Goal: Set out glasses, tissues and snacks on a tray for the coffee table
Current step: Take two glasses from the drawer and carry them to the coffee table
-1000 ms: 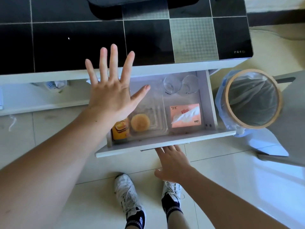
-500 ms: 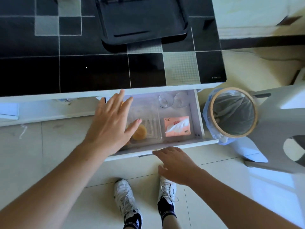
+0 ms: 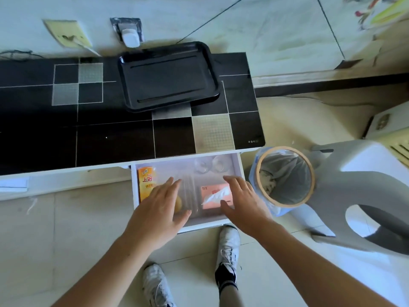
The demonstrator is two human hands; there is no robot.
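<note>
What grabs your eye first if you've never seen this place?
Two bare hands, the left hand and the right hand, reach open-fingered over an open white drawer that holds an orange snack box, a pink tissue pack and clear glasses. Above it, an empty black rectangular tray sits on the black tiled tabletop.

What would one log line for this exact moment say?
drawer: open | tray: empty on table | left hand: open over snacks | right hand: open over tissue pack | glasses: untouched
</note>
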